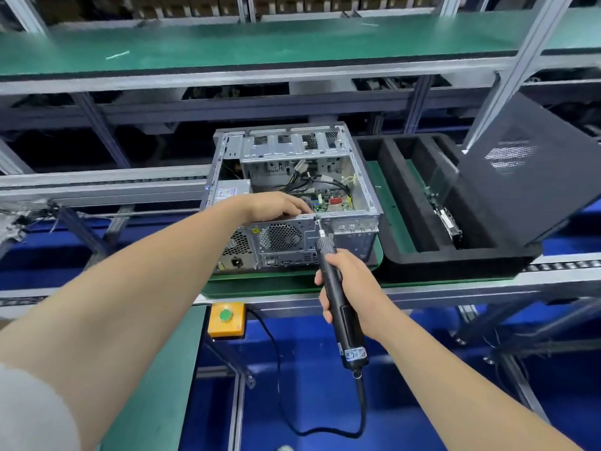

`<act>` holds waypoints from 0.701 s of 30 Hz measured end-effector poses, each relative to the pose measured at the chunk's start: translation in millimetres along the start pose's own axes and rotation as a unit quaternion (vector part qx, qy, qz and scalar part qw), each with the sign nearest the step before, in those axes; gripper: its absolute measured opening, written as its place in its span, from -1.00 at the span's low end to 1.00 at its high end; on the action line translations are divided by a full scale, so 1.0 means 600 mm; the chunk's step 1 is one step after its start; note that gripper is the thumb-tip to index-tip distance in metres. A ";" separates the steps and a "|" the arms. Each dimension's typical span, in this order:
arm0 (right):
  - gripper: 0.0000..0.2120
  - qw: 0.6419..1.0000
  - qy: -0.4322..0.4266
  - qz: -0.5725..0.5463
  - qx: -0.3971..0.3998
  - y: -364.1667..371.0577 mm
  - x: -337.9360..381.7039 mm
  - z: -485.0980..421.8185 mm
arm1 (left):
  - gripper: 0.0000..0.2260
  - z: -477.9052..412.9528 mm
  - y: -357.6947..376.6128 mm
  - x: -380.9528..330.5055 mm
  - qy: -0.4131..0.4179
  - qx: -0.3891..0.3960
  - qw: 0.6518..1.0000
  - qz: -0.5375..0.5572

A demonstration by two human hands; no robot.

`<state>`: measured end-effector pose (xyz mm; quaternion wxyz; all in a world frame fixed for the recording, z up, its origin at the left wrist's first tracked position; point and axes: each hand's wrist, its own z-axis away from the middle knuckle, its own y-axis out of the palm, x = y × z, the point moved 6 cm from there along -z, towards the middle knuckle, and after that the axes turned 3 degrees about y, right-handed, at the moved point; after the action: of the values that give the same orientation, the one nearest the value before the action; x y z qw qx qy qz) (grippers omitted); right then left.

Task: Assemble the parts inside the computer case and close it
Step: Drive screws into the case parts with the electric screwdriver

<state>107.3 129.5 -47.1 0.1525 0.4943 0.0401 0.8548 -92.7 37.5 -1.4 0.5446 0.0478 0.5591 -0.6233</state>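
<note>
Centre left of frame: left hand (279, 205), palm down on the near upper rim of the open silver sheet-metal computer case (354, 237), fingers relaxed and lightly curved, steadying, gripping nothing. Just right of it, at the middle of that rim: bit of the slim black corded electric screwdriver (353, 333), tilted up and away, touching the case edge. Lower centre right: right hand (353, 286) wrapped fully round the screwdriver barrel, forearm roughly in line with the tool. Likely step: driving a screw into the rim. To do it well: keep the bit square on the screw head, push along the tool's axis, brace the case with the flat hand, leave the cable slack. Right of frame: black foam tray (406, 262), with a black perforated metal side panel (520, 177) propped aslant over it, not yet fitted.
</note>
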 end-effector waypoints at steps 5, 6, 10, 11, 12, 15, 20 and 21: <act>-0.61 1.000 0.011 -0.022 0.002 0.019 -0.020 0.004 | -0.74 -0.002 0.009 -0.001 0.011 -0.014 1.000 0.022; -0.63 0.999 0.013 -0.031 0.003 0.022 -0.023 0.004 | -0.74 -0.002 0.010 0.000 0.012 -0.025 0.999 0.029; -0.69 0.999 0.000 -0.038 -0.003 0.026 -0.025 0.004 | -0.70 -0.005 0.008 0.007 0.005 -0.068 0.997 0.047; -0.70 0.999 -0.004 -0.038 -0.003 0.026 -0.024 0.005 | -0.69 -0.006 0.006 0.009 0.003 -0.072 0.996 0.053; -0.71 0.999 -0.008 -0.039 -0.002 0.025 -0.023 0.006 | -0.68 -0.006 0.005 0.011 0.001 -0.073 0.995 0.062; -0.71 0.999 -0.012 -0.036 0.001 0.022 -0.022 0.007 | -0.72 -0.003 0.005 0.014 0.005 -0.068 0.994 0.086; -0.77 0.999 -0.027 -0.034 0.014 0.023 -0.029 0.009 | -0.73 -0.002 0.000 0.017 0.020 -0.085 0.990 0.108; -0.81 0.999 -0.030 -0.034 0.020 0.025 -0.031 0.008 | -0.73 -0.003 0.000 0.017 0.024 -0.084 0.990 0.107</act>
<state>117.0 109.1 -56.8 0.1721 0.5210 0.0696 0.8331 -97.5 32.3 -8.8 0.5966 0.0764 0.6140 -0.5111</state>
